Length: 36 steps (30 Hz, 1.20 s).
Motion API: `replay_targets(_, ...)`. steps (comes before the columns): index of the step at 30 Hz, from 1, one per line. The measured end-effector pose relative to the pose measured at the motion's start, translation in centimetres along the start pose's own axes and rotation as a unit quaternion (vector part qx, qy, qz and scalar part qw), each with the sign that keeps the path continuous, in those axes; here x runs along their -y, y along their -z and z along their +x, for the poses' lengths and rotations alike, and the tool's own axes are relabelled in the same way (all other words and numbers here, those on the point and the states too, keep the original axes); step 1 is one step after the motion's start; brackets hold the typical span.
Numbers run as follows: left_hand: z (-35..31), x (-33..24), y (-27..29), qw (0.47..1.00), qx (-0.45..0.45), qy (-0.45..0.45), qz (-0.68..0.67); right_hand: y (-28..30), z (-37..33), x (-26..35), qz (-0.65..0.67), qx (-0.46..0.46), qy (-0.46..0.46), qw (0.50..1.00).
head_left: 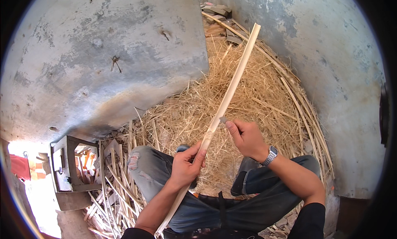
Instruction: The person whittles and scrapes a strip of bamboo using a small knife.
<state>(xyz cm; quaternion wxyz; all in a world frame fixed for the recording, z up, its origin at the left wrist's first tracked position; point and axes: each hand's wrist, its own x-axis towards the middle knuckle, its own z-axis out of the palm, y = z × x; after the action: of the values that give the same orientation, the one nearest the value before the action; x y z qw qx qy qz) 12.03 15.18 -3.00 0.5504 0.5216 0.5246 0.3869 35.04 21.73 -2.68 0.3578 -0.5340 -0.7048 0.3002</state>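
Two hands and one long pale strip: the left hand [187, 164] is closed around the long pale strip [232, 87] below its middle, and the right hand [248, 140] grips one small grey blade [223, 120]. The strip slants through the left fist, its upper part reaching well beyond both hands, its lower end coming down beside the left forearm. The right hand is to the right of it, with the blade at its edge — whether they touch, I cannot tell. One wristwatch [270, 155] sits on the right wrist. Two denim-clad legs [198, 212] are folded below, before one broad heap of shavings [264, 88]. Further thin strips [120, 202] — too tangled to count — lie at the left, near one dark frame [89, 187].
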Motion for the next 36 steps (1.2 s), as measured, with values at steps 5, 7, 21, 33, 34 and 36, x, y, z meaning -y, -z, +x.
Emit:
replay_targets(5, -0.2, 0.4, 0.0, 0.997, -0.009, -0.017, 0.080, 0.6, -0.1, 1.2, 0.066, 0.039, -0.023, 0.997)
replay_targets(7, -0.1, 0.6, -0.4, 0.992, -0.013, -0.061, 0.111, 0.3, -0.2, 1.8, 0.078, 0.070, -0.046, 0.993)
replay_targets(21, 0.1, 0.3, 0.0, 0.996, -0.022, -0.026, 0.088, 0.6, -0.4, 0.1, 0.107, 0.074, -0.001, 0.992)
replay_targets(33, -0.2, 0.1, -0.3, 0.993, -0.002, -0.038, 0.113, -0.3, -0.5, 1.7, 0.137, 0.040, -0.035, 0.989)
replay_targets(34, -0.2, 0.2, -0.3, 0.992, -0.002, -0.035, 0.118, -0.4, -0.5, 1.6, 0.137, 0.040, -0.035, 0.989)
replay_targets(36, -0.2, 0.2, -0.4, 0.993, -0.001, -0.035, 0.117, -0.4, -0.5, 1.2, 0.123, 0.045, 0.009, 0.991)
